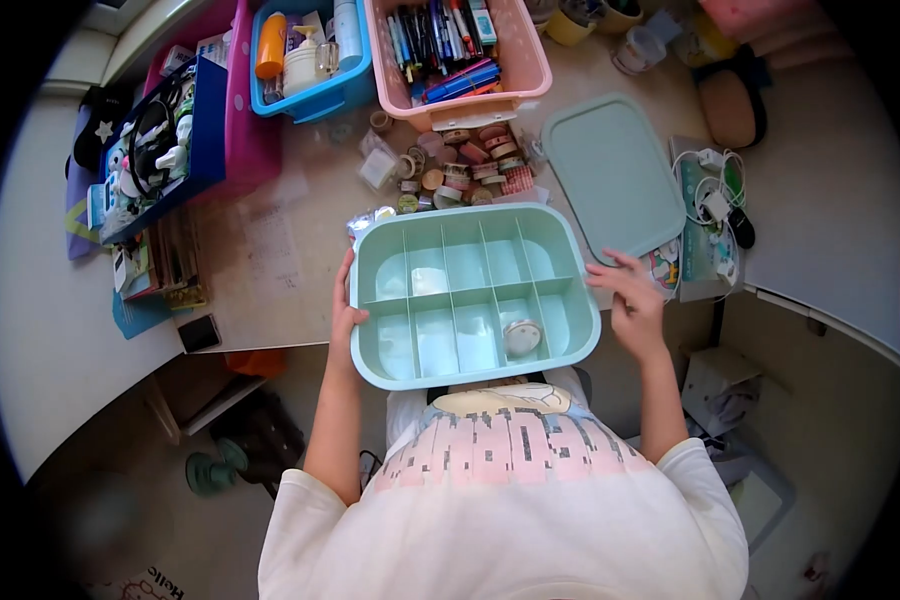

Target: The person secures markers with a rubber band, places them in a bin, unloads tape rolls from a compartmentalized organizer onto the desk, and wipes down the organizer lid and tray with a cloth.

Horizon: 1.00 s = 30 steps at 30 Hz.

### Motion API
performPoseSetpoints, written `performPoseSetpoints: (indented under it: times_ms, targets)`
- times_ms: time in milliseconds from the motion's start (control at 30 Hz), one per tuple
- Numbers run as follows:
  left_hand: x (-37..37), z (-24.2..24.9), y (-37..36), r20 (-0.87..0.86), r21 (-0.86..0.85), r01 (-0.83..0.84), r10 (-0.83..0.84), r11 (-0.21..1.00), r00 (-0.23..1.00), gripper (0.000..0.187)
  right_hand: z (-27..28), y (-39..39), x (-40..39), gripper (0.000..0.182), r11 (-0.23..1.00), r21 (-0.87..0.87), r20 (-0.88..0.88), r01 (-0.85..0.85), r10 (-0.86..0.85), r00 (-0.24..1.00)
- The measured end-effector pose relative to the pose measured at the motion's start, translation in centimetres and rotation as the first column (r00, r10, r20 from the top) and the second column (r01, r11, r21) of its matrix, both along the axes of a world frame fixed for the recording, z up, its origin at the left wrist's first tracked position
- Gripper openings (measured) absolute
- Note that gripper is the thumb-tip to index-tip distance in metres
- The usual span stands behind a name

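A mint-green divided storage box (380, 380) spans the desk's front edge, its near side over my lap. Its dividers form two rows of compartments. In the near row, one compartment right of the middle holds a small round item (521, 338) with a pale rim, perhaps a roll of tape. My left hand (344, 310) grips the box's left wall, thumb on the rim and fingers outside. At the right wall is my right hand (630, 295), fingers apart, fingertips at or just beside the rim. Beyond the box lies a pile of washi tape rolls (485, 165).
A matching flat lid (615, 180) lies right of the tape. Behind stand a pink bin of pens (535, 75), a blue basket of bottles (335, 98) and a navy box (205, 130). White cables (715, 200) lie at right; a phone (199, 333) sits at the left front edge.
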<state>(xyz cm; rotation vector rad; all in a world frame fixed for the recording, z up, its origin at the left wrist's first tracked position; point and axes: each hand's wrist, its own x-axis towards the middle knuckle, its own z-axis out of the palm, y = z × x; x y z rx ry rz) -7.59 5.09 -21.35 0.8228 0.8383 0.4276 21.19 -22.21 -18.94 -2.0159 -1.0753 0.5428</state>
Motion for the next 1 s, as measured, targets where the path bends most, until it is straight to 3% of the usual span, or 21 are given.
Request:
performPoseSetpoints:
  times_ms: [67, 133, 200, 267, 300, 333, 400, 433, 467, 533, 633, 667, 767, 833, 933, 1000]
  targets:
    - [-0.3, 0.3, 0.2, -0.025, 0.021, -0.003, 0.004, 1.0, 1.0, 0.101, 3.9, 1.6, 0.8, 0.022, 0.999, 0.038, 0.038, 0.0, -0.002, 0.999]
    - [-0.6, 0.7, 0.2, -0.068, 0.047, 0.024, -0.02, 0.999, 0.997, 0.099, 7.0, 4.5, -0.5, 0.02, 0.959, -0.072, -0.122, -0.275, 0.266, 0.956]
    - [-1.1, 0.3, 0.1, -0.048, 0.004, 0.002, -0.002, 1.0, 0.999, 0.099, 5.7, 5.8, -3.0, 0.023, 0.864, -0.222, 0.068, -0.452, 0.476, 0.877]
    - [-1.4, 0.0, 0.1, -0.021, -0.036, -0.021, 0.02, 0.999, 1.0, 0.098, 4.2, 7.0, -4.0, 0.03, 0.689, -0.429, -0.14, -0.584, 0.588, 0.796]
    - [-1.4, 0.2, 0.0, -0.013, -0.048, -0.005, 0.004, 0.999, 1.0, 0.096, 4.9, 7.8, -3.9, 0.032, 0.598, -0.497, -0.156, -0.629, 0.651, 0.743]
    - [-1.5, 0.5, 0.0, -0.007, -0.06, 0.011, -0.011, 0.998, 1.0, 0.094, 4.9, 7.9, -3.5, 0.032, 0.604, -0.498, -0.144, -0.622, 0.65, 0.746]
    - [-2.0, 0.6, 0.0, -0.014, -0.094, -0.021, 0.019, 0.995, 1.0, 0.094, 4.4, 7.6, -2.4, 0.026, 0.908, -0.205, -0.091, -0.366, 0.354, 0.931]
    - [-2.7, 0.1, 0.0, -0.023, -0.097, -0.059, 0.057, 0.994, 0.998, 0.096, 3.8, 8.0, -1.4, 0.02, 0.995, -0.1, -0.412, -0.03, -0.014, 0.911]
    - [-3.3, -0.5, 0.2, -0.033, -0.101, -0.095, 0.092, 0.99, 0.995, 0.098, 2.3, 8.5, 0.5, 0.02, 0.989, -0.056, -0.56, 0.134, -0.142, 0.816]
    - [-4.6, -1.4, 0.4, -0.036, -0.113, -0.091, 0.087, 0.989, 0.996, 0.099, -2.2, 9.2, 3.7, 0.025, 0.96, -0.13, -0.544, 0.248, -0.278, 0.792]
    - [-6.0, -3.0, 0.7, 0.019, -0.171, -0.118, 0.124, 0.978, 0.992, 0.1, -9.8, 11.1, 5.3, 0.031, 0.966, -0.136, -0.625, 0.219, -0.255, 0.738]
    - [-5.8, -2.8, 0.5, 0.024, -0.165, -0.109, 0.114, 0.98, 0.993, 0.1, -10.5, 11.9, 5.1, 0.036, 0.947, -0.113, -0.714, 0.302, -0.289, 0.638]
    - [-5.3, -2.1, -0.3, -0.031, -0.145, -0.075, 0.071, 0.987, 0.997, 0.097, -11.8, 11.1, 5.3, 0.04, 0.871, -0.029, -0.738, 0.49, -0.35, 0.578]
    - [-4.4, -1.3, -1.0, -0.018, -0.159, -0.066, 0.064, 0.985, 0.998, 0.098, -11.5, 8.2, 5.7, 0.035, 0.862, 0.092, -0.428, 0.499, -0.418, 0.801]
    - [-3.5, -1.2, -2.2, 0.007, -0.175, -0.047, 0.049, 0.984, 0.999, 0.1, -11.8, 1.3, 6.7, 0.032, 0.789, 0.024, -0.541, 0.614, -0.506, 0.671]
    - [-2.6, -0.7, -3.0, 0.021, -0.097, -0.099, 0.102, 0.99, 0.995, 0.099, -12.5, -4.2, 6.9, 0.026, 0.716, 0.009, -0.43, 0.698, -0.628, 0.649]
